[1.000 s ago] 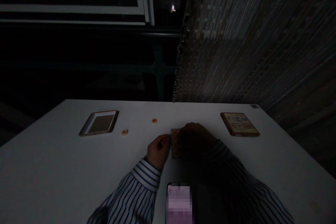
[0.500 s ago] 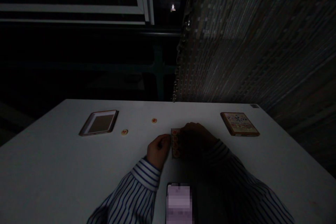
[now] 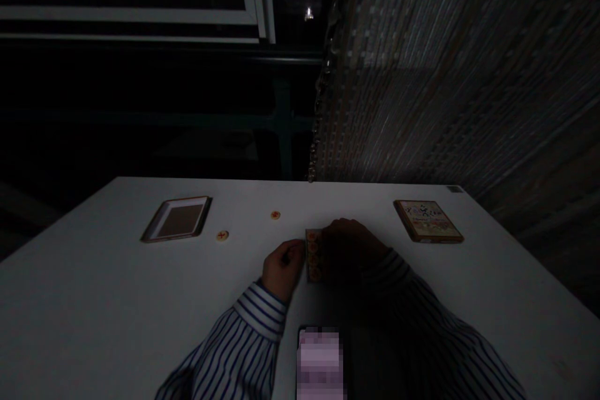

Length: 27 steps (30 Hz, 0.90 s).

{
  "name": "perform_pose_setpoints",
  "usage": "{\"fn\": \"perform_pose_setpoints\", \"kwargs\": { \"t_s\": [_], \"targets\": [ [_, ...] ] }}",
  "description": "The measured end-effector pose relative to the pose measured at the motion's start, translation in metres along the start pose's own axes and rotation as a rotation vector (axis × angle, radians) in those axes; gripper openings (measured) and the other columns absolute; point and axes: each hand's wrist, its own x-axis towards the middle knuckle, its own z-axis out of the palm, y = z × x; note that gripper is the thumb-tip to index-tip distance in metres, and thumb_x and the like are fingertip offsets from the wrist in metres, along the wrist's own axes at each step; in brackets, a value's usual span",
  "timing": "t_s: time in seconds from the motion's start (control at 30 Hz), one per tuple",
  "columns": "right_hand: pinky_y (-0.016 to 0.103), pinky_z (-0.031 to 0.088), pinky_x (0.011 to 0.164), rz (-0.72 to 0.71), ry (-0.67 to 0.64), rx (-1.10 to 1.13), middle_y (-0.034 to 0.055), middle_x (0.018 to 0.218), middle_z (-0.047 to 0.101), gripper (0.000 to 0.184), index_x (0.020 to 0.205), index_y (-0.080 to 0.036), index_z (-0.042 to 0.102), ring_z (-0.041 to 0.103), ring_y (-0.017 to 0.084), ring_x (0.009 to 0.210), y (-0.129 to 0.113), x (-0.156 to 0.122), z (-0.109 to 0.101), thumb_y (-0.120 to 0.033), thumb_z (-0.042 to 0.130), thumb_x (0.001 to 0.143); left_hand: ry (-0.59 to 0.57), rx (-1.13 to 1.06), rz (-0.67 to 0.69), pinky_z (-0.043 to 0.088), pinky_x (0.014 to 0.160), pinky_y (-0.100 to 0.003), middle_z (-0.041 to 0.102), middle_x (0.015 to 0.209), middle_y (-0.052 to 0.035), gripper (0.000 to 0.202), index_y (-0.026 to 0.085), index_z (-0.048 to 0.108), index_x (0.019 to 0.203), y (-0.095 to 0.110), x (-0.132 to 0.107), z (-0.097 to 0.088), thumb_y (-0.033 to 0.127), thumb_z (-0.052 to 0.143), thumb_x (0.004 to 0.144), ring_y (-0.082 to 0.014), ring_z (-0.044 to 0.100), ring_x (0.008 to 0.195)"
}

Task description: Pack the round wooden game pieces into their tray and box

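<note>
A small box of round Chinese chess pieces (image 3: 314, 259) lies on the white table between my hands, its right part hidden. My left hand (image 3: 282, 269) is at the box's left edge with fingers curled in; whether they grip the edge or a piece is hidden. Bent over the right side of the box, my right hand (image 3: 354, 240) is in deep shadow, and its fingertips do not show. Two loose chess pieces lie beyond my left hand: one piece with a red cross-like mark (image 3: 222, 235), and a second piece (image 3: 275, 215) farther back.
An open, shallow box part (image 3: 206, 214) lies at the back left of the white table (image 3: 117, 287). At the back right is a printed box lid (image 3: 430, 220). A phone (image 3: 320, 362) with a lit screen lies at the near edge. A strand curtain (image 3: 398, 87) hangs behind.
</note>
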Motion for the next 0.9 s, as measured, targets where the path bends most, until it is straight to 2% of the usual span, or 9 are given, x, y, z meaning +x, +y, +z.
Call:
{"fn": "perform_pose_setpoints", "kwargs": {
  "t_s": [0.17, 0.33, 0.5, 0.63, 0.9],
  "targets": [
    [0.030, 0.040, 0.068, 0.002, 0.049, 0.031, 0.0103, 0.087, 0.062, 0.022, 0.092, -0.017, 0.060, 0.057, 0.020, 0.079, 0.005, 0.000, 0.004, -0.026, 0.043, 0.082, 0.002, 0.002, -0.004, 0.048, 0.071, -0.027, 0.068, 0.080, -0.0043, 0.025, 0.016, 0.065, 0.086, 0.001, -0.001, 0.000, 0.032, 0.052, 0.073, -0.0164, 0.061, 0.078],
    [0.029, 0.038, 0.076, -0.010, 0.159, 0.077, 0.0091, 0.102, 0.059, 0.031, 0.112, -0.018, 0.052, 0.053, 0.019, 0.092, 0.012, -0.004, -0.002, -0.024, 0.042, 0.083, 0.020, -0.014, -0.003, 0.048, 0.072, -0.027, 0.068, 0.080, -0.0047, 0.025, 0.015, 0.065, 0.086, 0.001, -0.001, 0.000, 0.031, 0.052, 0.073, -0.0160, 0.061, 0.076],
    [0.029, 0.036, 0.078, 0.007, 0.320, 0.067, 0.0085, 0.098, 0.060, 0.032, 0.108, -0.017, 0.055, 0.053, 0.018, 0.090, 0.012, -0.008, -0.013, -0.024, 0.030, 0.089, 0.037, -0.032, 0.012, 0.049, 0.071, -0.027, 0.068, 0.081, -0.0051, 0.024, 0.015, 0.065, 0.086, 0.002, -0.002, 0.000, 0.031, 0.051, 0.073, -0.0162, 0.062, 0.077],
    [0.029, 0.036, 0.075, -0.022, 0.429, 0.066, 0.0081, 0.095, 0.061, 0.031, 0.105, -0.016, 0.056, 0.053, 0.017, 0.086, 0.013, -0.009, -0.013, -0.025, 0.031, 0.089, 0.035, -0.009, 0.011, 0.049, 0.071, -0.029, 0.068, 0.079, -0.0053, 0.026, 0.015, 0.064, 0.086, 0.001, -0.001, -0.001, 0.033, 0.051, 0.074, -0.0169, 0.062, 0.077],
    [0.028, 0.036, 0.074, -0.032, 0.511, 0.099, 0.0072, 0.091, 0.062, 0.029, 0.102, -0.016, 0.057, 0.053, 0.017, 0.084, 0.013, -0.011, -0.014, -0.025, 0.034, 0.089, 0.049, -0.012, 0.001, 0.049, 0.071, -0.029, 0.068, 0.080, -0.0061, 0.027, 0.014, 0.064, 0.086, 0.002, -0.002, -0.001, 0.035, 0.051, 0.073, -0.0174, 0.062, 0.077]
  ]
}}
